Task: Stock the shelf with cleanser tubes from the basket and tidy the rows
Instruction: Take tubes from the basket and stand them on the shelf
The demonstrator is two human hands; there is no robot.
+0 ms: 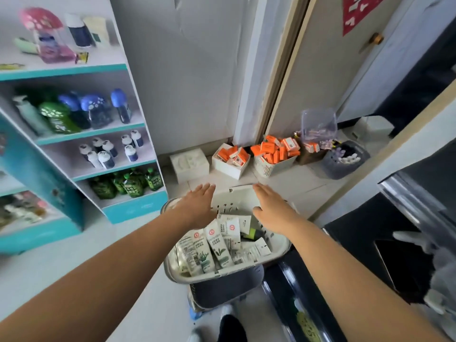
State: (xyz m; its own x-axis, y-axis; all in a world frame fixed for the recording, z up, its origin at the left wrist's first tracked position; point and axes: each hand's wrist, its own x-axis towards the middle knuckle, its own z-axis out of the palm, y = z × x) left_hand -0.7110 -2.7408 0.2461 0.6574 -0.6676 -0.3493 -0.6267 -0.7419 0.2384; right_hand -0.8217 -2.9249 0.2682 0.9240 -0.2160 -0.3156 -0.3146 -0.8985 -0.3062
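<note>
A white slotted basket (pixel 230 197) stands below me on a dark grey bin (pixel 227 285). It holds several white cleanser tubes (pixel 218 246) with green leaf prints, lying in a loose heap. My left hand (pixel 198 207) hovers flat over the basket's far left rim, fingers apart, holding nothing. My right hand (pixel 271 209) hovers flat over the far right rim, also empty. The teal-edged shelf unit (pixel 106 130) stands to the left with bottles on each level.
On the floor by the wall sit a white box (pixel 188 164), two containers of orange packets (pixel 274 154), a clear tub (pixel 318 124) and a grey basket (pixel 345 160). Dark furniture (pixel 370 243) fills the right side. Green bottles (pixel 128 183) fill the lowest shelf.
</note>
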